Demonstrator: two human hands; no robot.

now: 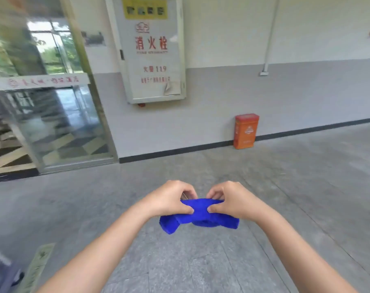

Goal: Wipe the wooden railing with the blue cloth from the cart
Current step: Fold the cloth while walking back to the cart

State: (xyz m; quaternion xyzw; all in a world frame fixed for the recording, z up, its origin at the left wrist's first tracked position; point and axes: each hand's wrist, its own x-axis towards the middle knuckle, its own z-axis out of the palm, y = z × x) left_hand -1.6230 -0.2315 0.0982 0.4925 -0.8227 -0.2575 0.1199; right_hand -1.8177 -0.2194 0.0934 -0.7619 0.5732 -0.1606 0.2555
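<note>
A bright blue cloth (198, 216) hangs bunched between both hands in front of me, above a grey tiled floor. My left hand (170, 198) pinches its left part between thumb and fingers. My right hand (229, 199) pinches its right part the same way. The two cloth ends droop below the hands. No wooden railing shows in this view. A blurred edge of what may be the cart (2, 271) sits at the bottom left corner.
A white fire-hydrant cabinet (150, 49) hangs on the wall ahead. An orange box (246, 131) stands on the floor against the wall. A glass door (53, 115) lies to the left, with stairs reflected in it. A greenish strip (39, 269) lies at the lower left.
</note>
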